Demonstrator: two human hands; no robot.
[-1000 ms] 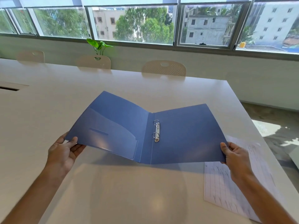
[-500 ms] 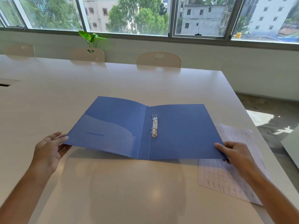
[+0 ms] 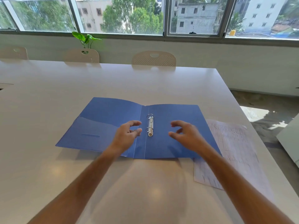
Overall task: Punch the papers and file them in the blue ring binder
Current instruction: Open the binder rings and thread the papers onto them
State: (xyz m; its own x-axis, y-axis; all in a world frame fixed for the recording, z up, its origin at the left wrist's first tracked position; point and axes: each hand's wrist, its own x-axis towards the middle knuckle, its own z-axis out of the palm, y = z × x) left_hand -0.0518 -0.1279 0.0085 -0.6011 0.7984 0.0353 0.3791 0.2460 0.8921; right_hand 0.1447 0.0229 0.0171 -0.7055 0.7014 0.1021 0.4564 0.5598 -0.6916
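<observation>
Lying open: the blue ring binder (image 3: pixel 169 126) is resting flat on the white table (image 3: pixel 48 97), no longer lifted at its covers as it was a second ago.
Change, left hand: the left hand (image 3: pixel 126 135) is no longer gripping the left cover's near corner; it is now hovering over the inner left cover, just left of the spine.
Change, right hand: the right hand (image 3: pixel 186 135) is off the right cover's near corner and is now hovering over the right cover, just right of the rings.
Fingers: both hands are showing loosely curled, spread fingers holding nothing; the thumb and fingers of each are apart, pointing inward at the mechanism. Contact with the cover cannot be told, as the fingers are blurred.
Ring mechanism (image 3: pixel 150 125): two round metal rings on a narrow shiny bar are standing closed, beside the spine between the two hands.
Binder material: matte blue plastic sheet, thin, with a curved inner pocket (image 3: pixel 90 131) on the left cover.
Papers (image 3: pixel 233 151): white ruled sheets are lying flat on the table, partly tucked under the binder's right edge.
Table surface: smooth, glossy, reflecting light.
Chairs (image 3: pixel 153 59): cream perforated backs are standing along the far edge.
</observation>
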